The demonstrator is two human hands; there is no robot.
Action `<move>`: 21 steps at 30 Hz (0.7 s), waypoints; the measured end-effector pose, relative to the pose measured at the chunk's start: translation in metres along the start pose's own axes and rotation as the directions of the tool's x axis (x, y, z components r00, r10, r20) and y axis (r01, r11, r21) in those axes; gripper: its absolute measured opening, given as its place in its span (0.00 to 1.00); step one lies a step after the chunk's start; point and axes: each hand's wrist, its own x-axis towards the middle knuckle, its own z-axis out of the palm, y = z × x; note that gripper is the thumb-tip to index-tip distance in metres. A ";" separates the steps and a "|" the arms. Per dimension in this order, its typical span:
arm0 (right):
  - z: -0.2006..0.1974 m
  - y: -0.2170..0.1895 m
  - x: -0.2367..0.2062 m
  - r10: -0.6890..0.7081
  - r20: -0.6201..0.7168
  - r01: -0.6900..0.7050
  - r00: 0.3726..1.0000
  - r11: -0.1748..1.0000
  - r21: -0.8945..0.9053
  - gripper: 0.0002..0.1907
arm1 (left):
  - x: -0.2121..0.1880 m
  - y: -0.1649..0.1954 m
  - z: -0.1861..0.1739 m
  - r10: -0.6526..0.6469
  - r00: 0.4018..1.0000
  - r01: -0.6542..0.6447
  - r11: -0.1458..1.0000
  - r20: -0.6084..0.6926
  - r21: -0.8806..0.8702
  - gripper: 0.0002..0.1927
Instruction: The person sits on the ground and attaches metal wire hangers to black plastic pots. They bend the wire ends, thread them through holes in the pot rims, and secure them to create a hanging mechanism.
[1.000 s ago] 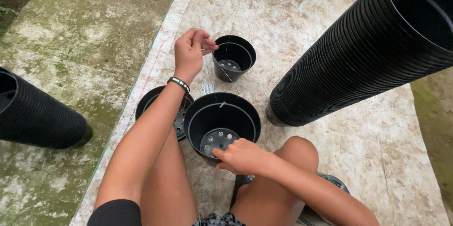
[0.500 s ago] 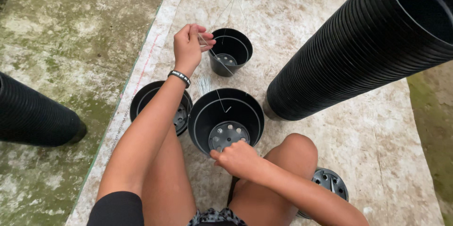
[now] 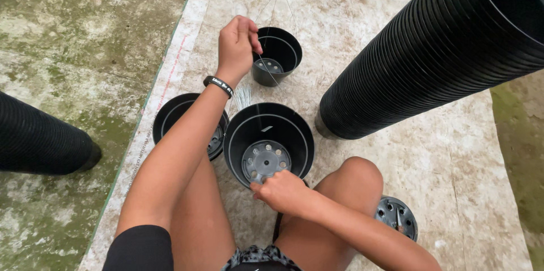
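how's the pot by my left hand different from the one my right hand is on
The small pot beyond the left hand is narrower and stands free; the large pot is wider, nearer the knees, and the right hand grips its near rim. Thin wires rise from the small pot. Both are black, upright and empty, with drainage holes.

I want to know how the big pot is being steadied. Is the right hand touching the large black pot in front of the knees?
Touching. The head view shows the right hand resting on the near rim of the large black pot, with no gap between them.
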 end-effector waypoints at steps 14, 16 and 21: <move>-0.036 0.082 0.019 0.267 0.108 -0.263 0.958 0.964 -0.051 0.25 | 0.020 0.007 -0.019 0.164 0.978 -0.200 0.916 0.129 0.348 0.26; -0.050 0.114 0.032 0.339 0.035 -0.334 0.940 0.938 -0.096 0.24 | 0.017 -0.003 -0.032 0.122 0.990 -0.138 0.902 0.064 0.408 0.25; -0.077 0.189 0.067 0.436 -0.265 -0.462 0.860 0.886 -0.039 0.19 | 0.025 -0.039 -0.054 0.040 0.997 -0.072 0.750 0.063 0.657 0.18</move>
